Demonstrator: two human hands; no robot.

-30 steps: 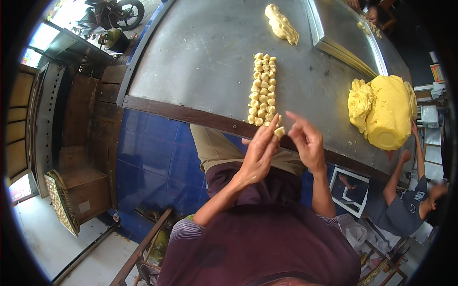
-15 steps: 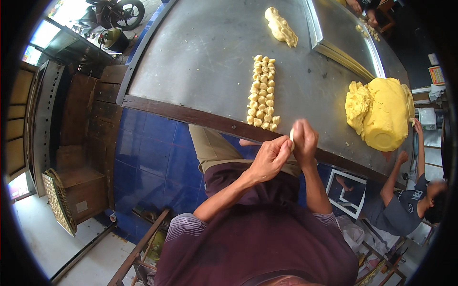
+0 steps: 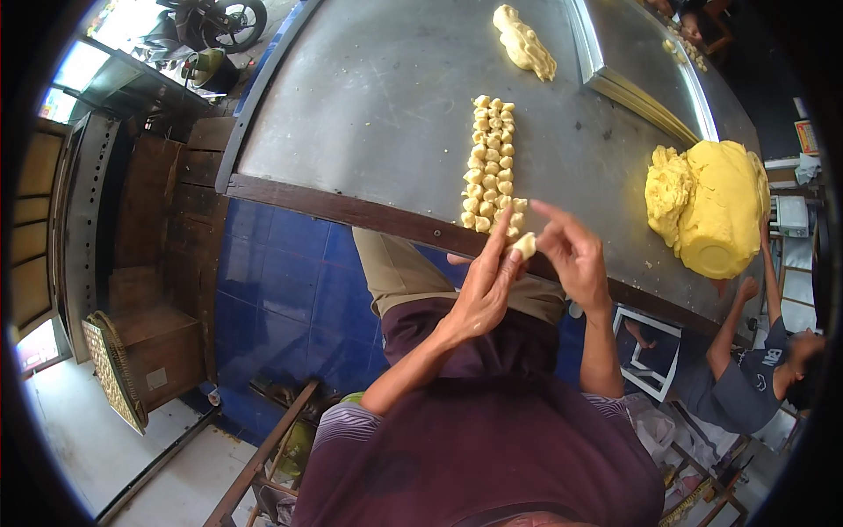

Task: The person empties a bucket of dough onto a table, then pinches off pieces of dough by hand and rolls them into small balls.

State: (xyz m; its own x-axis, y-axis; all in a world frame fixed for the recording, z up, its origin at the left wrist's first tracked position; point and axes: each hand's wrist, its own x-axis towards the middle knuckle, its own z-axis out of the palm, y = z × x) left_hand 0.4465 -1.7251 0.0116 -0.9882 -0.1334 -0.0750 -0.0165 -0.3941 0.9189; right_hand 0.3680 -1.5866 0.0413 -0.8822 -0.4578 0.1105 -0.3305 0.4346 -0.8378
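White lettering (image 3: 773, 357) marks a grey shirt (image 3: 739, 397); the left hand (image 3: 479, 297) holds dough (image 3: 526, 246).

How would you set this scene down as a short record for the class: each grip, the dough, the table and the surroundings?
Left grip: small pale dough piece at the fingertips
Right grip: right beside that piece; contact unclear
Nearest dough: rows of small dough pieces on the table
Far dough: longer pale lump
Dough at right: large yellow mass
Table: grey metal top, dark wooden edge
Surroundings: blue tiles; another person in a grey shirt, at right
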